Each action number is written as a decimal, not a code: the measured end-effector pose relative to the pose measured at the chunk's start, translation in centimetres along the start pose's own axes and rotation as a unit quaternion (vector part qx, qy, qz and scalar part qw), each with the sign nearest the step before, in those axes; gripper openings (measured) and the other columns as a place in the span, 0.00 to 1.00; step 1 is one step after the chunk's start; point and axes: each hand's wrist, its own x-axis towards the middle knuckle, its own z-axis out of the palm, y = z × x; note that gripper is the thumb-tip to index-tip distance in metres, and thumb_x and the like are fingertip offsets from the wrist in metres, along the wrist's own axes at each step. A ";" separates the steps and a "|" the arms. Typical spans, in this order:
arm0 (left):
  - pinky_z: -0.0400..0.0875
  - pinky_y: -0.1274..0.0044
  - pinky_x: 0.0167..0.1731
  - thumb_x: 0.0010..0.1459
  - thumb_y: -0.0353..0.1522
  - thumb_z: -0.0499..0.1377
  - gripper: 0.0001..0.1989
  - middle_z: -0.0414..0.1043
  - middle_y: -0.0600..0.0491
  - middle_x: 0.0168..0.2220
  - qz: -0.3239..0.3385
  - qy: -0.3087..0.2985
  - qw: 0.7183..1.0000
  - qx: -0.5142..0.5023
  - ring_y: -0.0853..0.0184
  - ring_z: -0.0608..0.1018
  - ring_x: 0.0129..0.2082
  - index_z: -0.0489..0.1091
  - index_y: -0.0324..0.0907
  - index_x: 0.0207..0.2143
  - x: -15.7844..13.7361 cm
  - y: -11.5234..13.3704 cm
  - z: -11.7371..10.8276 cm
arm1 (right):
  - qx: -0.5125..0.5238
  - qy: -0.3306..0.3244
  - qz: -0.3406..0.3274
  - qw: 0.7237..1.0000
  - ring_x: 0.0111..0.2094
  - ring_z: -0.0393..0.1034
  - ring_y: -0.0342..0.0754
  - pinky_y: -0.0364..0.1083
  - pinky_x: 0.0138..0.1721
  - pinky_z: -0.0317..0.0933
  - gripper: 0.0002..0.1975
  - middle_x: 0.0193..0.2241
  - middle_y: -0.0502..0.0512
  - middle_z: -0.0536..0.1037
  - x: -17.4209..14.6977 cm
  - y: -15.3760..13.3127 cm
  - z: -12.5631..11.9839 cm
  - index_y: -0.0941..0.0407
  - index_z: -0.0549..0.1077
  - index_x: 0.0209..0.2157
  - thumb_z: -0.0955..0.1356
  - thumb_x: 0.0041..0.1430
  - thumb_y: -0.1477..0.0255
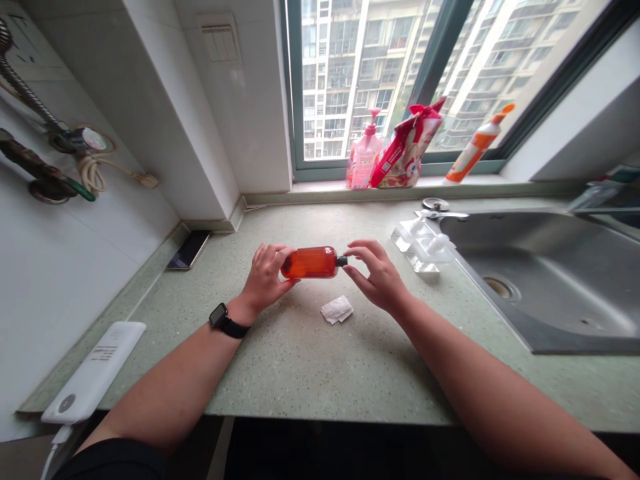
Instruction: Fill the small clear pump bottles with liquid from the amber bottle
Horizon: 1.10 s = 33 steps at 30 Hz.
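Okay, head view: you held a see-through amber-orange cylindrical bottle sideways over the speckled pale-green countertop. Your left hand was closed on its base end, thumb and fingers spread about as wide as the bottle. Your right hand had thumb and index slightly parted around the small black cap; couldn't tell if they pressed it. Bottle looked light, smooth, probably slippery when wet, fairly stiff if plastic. Best hold, likely: round mid-body, fingertips on the cap's sides.
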 end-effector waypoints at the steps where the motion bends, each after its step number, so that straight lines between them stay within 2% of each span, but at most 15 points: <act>1: 0.54 0.49 0.73 0.62 0.38 0.70 0.30 0.74 0.46 0.59 -0.003 -0.004 1.000 -0.001 0.51 0.75 0.60 0.67 0.49 0.63 0.0 0.0 0.0 | -0.008 -0.006 0.012 1.000 0.55 0.74 0.62 0.68 0.56 0.73 0.07 0.52 0.62 0.76 -0.1 0.2 0.1 0.50 0.75 0.49 0.69 0.71 0.66; 4: 0.53 0.49 0.74 0.61 0.39 0.70 0.30 0.74 0.46 0.59 -0.007 -0.008 1.000 -0.002 0.51 0.75 0.61 0.67 0.49 0.63 0.0 -0.1 0.1 | -0.006 -0.019 0.039 0.999 0.55 0.73 0.63 0.69 0.55 0.74 0.10 0.52 0.63 0.76 -0.2 0.5 0.1 0.50 0.75 0.50 0.69 0.70 0.63; 8: 0.54 0.49 0.74 0.62 0.38 0.70 0.29 0.73 0.45 0.60 -0.006 -0.003 1.000 -0.004 0.51 0.75 0.61 0.67 0.48 0.63 0.0 -0.2 0.1 | 0.041 -0.022 0.025 0.999 0.57 0.72 0.61 0.64 0.53 0.76 0.18 0.55 0.62 0.74 -0.1 0.3 -0.1 0.48 0.72 0.57 0.71 0.67 0.68; 11: 0.54 0.49 0.73 0.62 0.39 0.69 0.29 0.73 0.45 0.59 -0.003 -0.005 1.000 -0.003 0.51 0.75 0.61 0.67 0.48 0.64 0.0 -0.2 0.1 | 0.042 -0.022 0.007 0.999 0.56 0.74 0.60 0.64 0.55 0.75 0.13 0.54 0.61 0.75 -0.1 0.3 0.0 0.48 0.74 0.54 0.69 0.69 0.70; 14: 0.54 0.49 0.73 0.62 0.39 0.70 0.30 0.73 0.45 0.59 -0.001 -0.010 1.000 -0.002 0.51 0.75 0.61 0.67 0.49 0.64 -0.1 -0.2 0.1 | 0.010 -0.030 0.015 0.999 0.54 0.74 0.60 0.66 0.56 0.73 0.07 0.51 0.61 0.77 -0.2 0.6 0.3 0.50 0.76 0.48 0.69 0.71 0.66; 18: 0.52 0.49 0.74 0.62 0.38 0.69 0.30 0.73 0.46 0.60 0.004 -0.021 1.000 -0.005 0.51 0.75 0.61 0.67 0.49 0.64 -0.1 -0.1 0.1 | -0.032 -0.058 0.050 0.997 0.53 0.74 0.62 0.67 0.56 0.71 0.13 0.49 0.61 0.78 -0.4 1.0 0.5 0.51 0.76 0.38 0.66 0.74 0.60; 21: 0.52 0.49 0.74 0.62 0.38 0.69 0.30 0.73 0.46 0.60 0.001 -0.022 1.000 -0.005 0.51 0.75 0.62 0.66 0.49 0.64 -0.1 -0.1 0.1 | -0.018 -0.055 0.046 0.997 0.54 0.73 0.62 0.67 0.56 0.72 0.11 0.51 0.62 0.77 -0.4 1.0 0.2 0.50 0.76 0.47 0.67 0.72 0.59; 23: 0.52 0.49 0.74 0.62 0.38 0.70 0.30 0.73 0.46 0.60 -0.002 -0.018 1.000 -0.003 0.51 0.75 0.62 0.66 0.49 0.64 0.0 -0.2 0.2 | 0.007 -0.043 0.025 0.999 0.55 0.72 0.62 0.65 0.56 0.73 0.16 0.53 0.63 0.75 -0.2 0.7 0.0 0.51 0.72 0.55 0.70 0.70 0.62; 25: 0.52 0.49 0.74 0.62 0.38 0.70 0.30 0.73 0.46 0.60 -0.004 -0.016 1.000 -0.001 0.52 0.75 0.62 0.66 0.49 0.64 0.0 -0.2 0.2 | 0.021 -0.030 -0.003 0.999 0.56 0.72 0.61 0.64 0.56 0.73 0.18 0.54 0.63 0.74 -0.1 0.4 -0.2 0.50 0.71 0.57 0.71 0.68 0.66; 27: 0.52 0.49 0.74 0.62 0.38 0.70 0.30 0.73 0.46 0.60 -0.004 -0.016 1.000 -0.001 0.51 0.75 0.62 0.66 0.49 0.64 0.0 -0.3 0.2 | 0.016 -0.022 -0.020 0.999 0.55 0.73 0.60 0.64 0.56 0.73 0.14 0.53 0.62 0.75 0.0 0.2 -0.1 0.50 0.72 0.54 0.70 0.68 0.69; 30: 0.52 0.48 0.74 0.62 0.38 0.69 0.30 0.72 0.46 0.60 -0.005 -0.017 1.000 0.000 0.51 0.74 0.62 0.67 0.50 0.64 0.0 -0.2 0.1 | -0.005 -0.022 -0.002 1.000 0.54 0.73 0.61 0.66 0.56 0.72 0.06 0.51 0.61 0.77 -0.1 0.3 0.2 0.50 0.74 0.47 0.70 0.70 0.66; 33: 0.52 0.48 0.74 0.62 0.37 0.68 0.30 0.73 0.46 0.60 -0.007 -0.024 1.000 -0.002 0.51 0.74 0.62 0.67 0.51 0.65 -0.1 -0.2 0.1 | -0.022 -0.037 0.043 0.998 0.53 0.74 0.61 0.67 0.55 0.72 0.09 0.49 0.61 0.78 -0.3 0.7 0.5 0.50 0.76 0.41 0.67 0.72 0.61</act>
